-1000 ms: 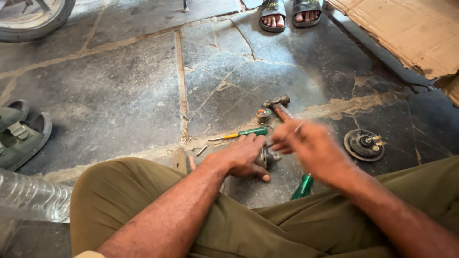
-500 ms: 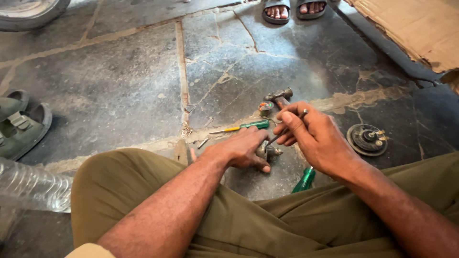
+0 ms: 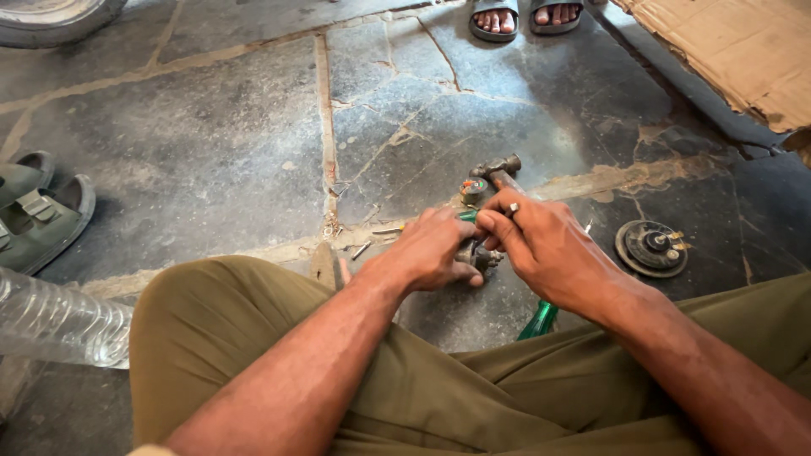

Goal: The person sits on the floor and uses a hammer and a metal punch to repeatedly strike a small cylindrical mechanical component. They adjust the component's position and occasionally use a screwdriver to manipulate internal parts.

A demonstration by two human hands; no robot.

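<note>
Sitting cross-legged, the person keeps a small metal part (image 3: 478, 253) low on the stone floor (image 3: 211, 152), between the knees, so it stays braced. The left hand (image 3: 431, 252) wraps its fingers around it, while the right hand (image 3: 541, 245) pinches it from above. A round disc (image 3: 650, 247) lies near.

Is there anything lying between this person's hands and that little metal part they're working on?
Nothing visible does. The left hand and the right hand already close around the small metal part on the stone floor, fingers touching it.
</note>
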